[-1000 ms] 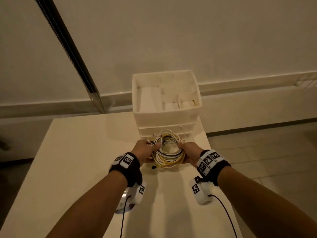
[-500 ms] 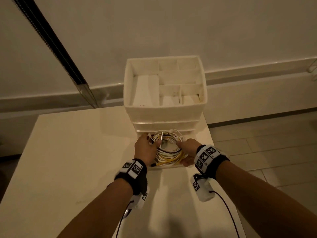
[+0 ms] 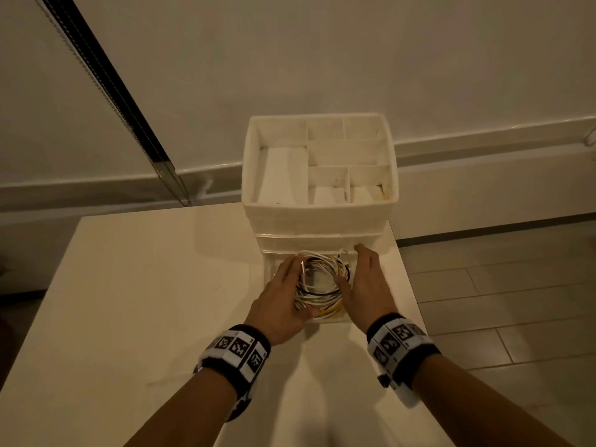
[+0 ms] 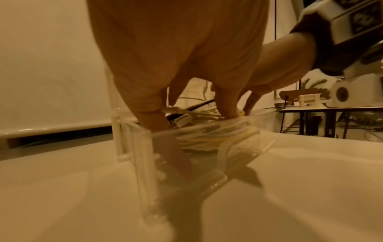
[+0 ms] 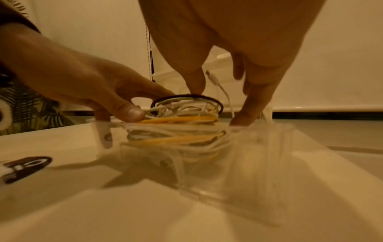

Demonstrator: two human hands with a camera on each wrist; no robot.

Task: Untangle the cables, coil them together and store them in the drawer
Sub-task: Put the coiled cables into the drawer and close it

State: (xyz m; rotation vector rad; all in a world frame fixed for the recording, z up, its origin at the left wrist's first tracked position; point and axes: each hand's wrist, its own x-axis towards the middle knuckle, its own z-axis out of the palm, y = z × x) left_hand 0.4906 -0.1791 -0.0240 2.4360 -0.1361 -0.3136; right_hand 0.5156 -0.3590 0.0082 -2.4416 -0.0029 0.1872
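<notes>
A coil of white, yellow and black cables (image 3: pixel 319 285) lies in the open clear bottom drawer (image 3: pixel 267 269) of a white organizer (image 3: pixel 319 217). My left hand (image 3: pixel 298 287) is at the coil's left side, fingers reaching down into the drawer and thumb at the coil's front; in the right wrist view it pinches the coil (image 5: pixel 182 117). My right hand (image 3: pixel 350 269) stands at the coil's right side with straight fingers (image 5: pixel 248 106) pointing down into the drawer (image 5: pixel 259 155) and the thumb touching the coil's top. A white plug end (image 5: pixel 211 77) sticks up between its thumb and fingers.
The organizer stands at the far right of a white table (image 3: pixel 161 285); its top tray (image 3: pixel 322 162) has several empty compartments. The table's right edge (image 3: pixel 409 285) runs close to the drawer, with tiled floor (image 3: pixel 500 301) beyond. A wall is behind.
Both hands have moved forward and down, setting the coil into the drawer. The right hand's fingers have straightened beside the coil. The head view has come closer.
</notes>
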